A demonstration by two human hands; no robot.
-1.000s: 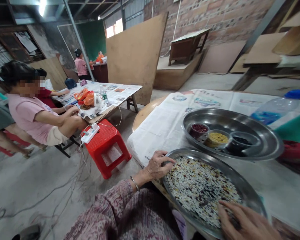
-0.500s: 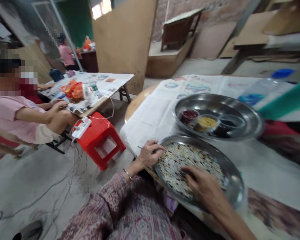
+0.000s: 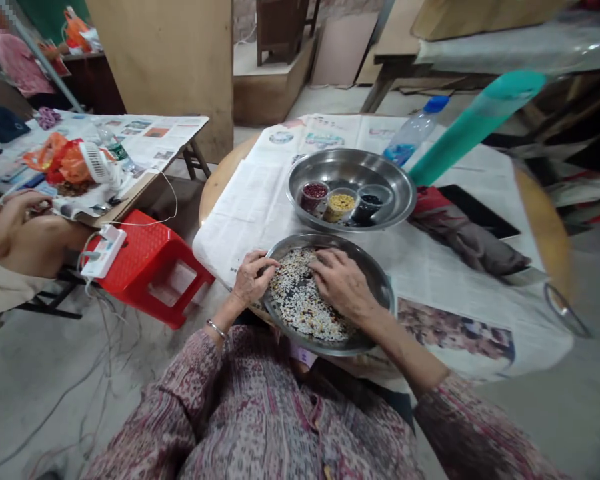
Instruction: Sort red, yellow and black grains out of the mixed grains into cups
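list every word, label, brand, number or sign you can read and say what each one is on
No text here is clear enough to quote.
Near newspaper: print too small and blurred to read.
Far newspaper: print and pictures, no word readable.
Purple item: dark marks, too small to read.
Green bottle label: too blurred to tell whether it bears words.

Mauve, grey and white patterned top, 2 matching sleeves, 1 slim silver-coloured bangle
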